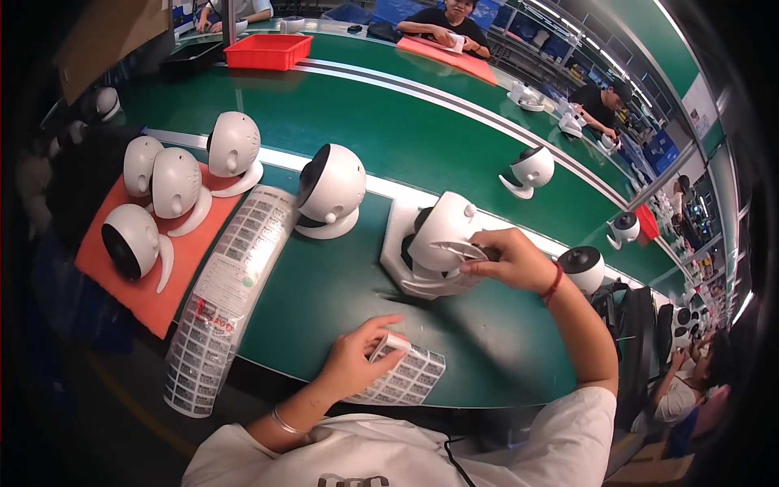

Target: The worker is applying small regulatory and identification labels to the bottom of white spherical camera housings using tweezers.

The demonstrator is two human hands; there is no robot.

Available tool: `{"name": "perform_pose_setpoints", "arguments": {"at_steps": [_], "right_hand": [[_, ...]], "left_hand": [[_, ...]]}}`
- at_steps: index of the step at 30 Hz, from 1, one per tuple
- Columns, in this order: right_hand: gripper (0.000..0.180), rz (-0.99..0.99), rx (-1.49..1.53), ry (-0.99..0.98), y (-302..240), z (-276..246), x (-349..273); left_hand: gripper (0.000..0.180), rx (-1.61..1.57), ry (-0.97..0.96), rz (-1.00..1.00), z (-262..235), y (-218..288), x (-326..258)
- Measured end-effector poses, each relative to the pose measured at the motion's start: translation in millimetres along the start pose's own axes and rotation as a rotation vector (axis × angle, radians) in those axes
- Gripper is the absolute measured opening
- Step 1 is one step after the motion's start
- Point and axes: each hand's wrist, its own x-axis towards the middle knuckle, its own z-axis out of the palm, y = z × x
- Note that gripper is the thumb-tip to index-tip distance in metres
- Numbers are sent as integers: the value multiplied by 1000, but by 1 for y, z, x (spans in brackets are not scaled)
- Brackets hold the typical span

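My right hand (510, 260) grips a white round camera unit (442, 235) tipped on its side in a white holder (398, 260) on the green bench. My left hand (357, 357) pinches the corner of a small sheet of printed labels (406, 377) lying near the bench's front edge. Another white camera unit (331, 191) stands upright just left of the holder.
A long label sheet in clear wrap (231, 284) hangs over the front edge. Several white camera units (174, 183) rest on an orange mat (174, 268) at left. More units (531, 170) ride the green conveyor. A red tray (268, 50) and other people sit beyond.
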Motion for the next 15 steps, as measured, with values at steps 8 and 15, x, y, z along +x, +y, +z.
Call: {"name": "perform_pose_setpoints", "arguments": {"at_steps": [8, 15], "right_hand": [[39, -32, -57, 671, -22, 36, -42], [28, -333, -54, 525, -54, 88, -66]], "left_hand": [[27, -174, 168, 70, 1, 25, 1], [23, -114, 268, 344, 1, 55, 13]]}}
